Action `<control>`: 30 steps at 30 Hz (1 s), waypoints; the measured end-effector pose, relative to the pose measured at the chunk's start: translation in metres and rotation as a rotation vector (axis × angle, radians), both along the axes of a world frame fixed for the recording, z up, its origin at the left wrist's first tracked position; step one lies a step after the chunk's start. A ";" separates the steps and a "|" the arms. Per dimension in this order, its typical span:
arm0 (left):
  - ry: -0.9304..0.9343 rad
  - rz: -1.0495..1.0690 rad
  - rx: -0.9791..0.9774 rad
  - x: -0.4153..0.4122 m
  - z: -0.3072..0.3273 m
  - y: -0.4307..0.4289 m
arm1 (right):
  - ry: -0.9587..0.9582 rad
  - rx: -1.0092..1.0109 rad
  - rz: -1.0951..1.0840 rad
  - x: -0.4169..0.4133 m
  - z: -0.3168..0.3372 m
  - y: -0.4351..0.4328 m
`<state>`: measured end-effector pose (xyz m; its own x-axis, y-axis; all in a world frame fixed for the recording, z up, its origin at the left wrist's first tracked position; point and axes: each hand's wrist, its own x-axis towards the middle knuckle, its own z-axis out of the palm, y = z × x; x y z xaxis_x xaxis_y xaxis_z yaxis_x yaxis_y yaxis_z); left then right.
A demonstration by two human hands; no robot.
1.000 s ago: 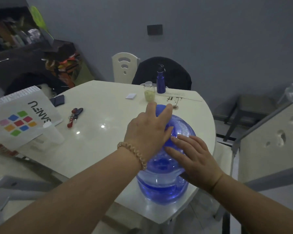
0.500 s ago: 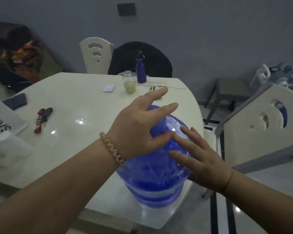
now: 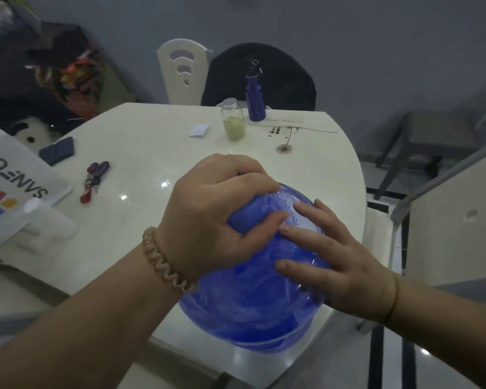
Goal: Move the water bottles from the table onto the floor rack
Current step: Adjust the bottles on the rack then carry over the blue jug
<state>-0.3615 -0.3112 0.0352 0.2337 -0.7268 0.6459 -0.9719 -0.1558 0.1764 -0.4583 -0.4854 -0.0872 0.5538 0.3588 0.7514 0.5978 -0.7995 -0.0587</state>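
White table (image 3: 141,153): left hand (image 3: 208,211) grips blue jug (image 3: 253,299) neck; right hand (image 3: 340,262) flat.

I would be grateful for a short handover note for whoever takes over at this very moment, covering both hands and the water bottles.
Left hand: closed around the blue cap and neck of the large water jug.
Right hand: open, fingers spread flat on the jug's shoulder, steadying rather than gripping.
The jug stands upright at the near edge of the table, not lifted.
A small blue bottle stands at the far edge of the table, untouched.
Done: nothing has reached the floor rack, which is out of view.
Left: lift the jug down to the rack, then probably the small bottle.
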 end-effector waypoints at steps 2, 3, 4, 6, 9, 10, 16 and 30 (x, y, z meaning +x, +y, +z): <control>-0.002 0.005 -0.018 -0.003 -0.001 0.000 | 0.012 0.037 0.004 -0.001 0.000 0.002; -0.006 0.006 -0.019 -0.004 -0.001 0.000 | 0.020 0.047 0.006 -0.002 0.000 0.004; -0.009 0.010 -0.024 -0.006 -0.002 0.000 | 0.033 0.048 0.008 -0.004 0.001 0.004; -0.023 0.019 -0.033 -0.008 -0.001 0.002 | 0.057 0.047 0.004 -0.009 0.003 0.007; -0.035 0.007 -0.040 -0.014 -0.001 0.002 | 0.104 0.050 -0.018 -0.022 0.003 0.010; -0.027 0.001 -0.047 -0.016 -0.001 0.002 | 0.110 0.044 -0.026 -0.027 0.004 0.010; 0.052 0.023 -0.136 -0.029 0.001 0.000 | 0.177 -0.030 -0.033 -0.042 0.023 0.003; 0.081 -0.412 -0.163 -0.092 0.045 -0.057 | 0.211 -0.088 -0.443 -0.172 0.085 0.004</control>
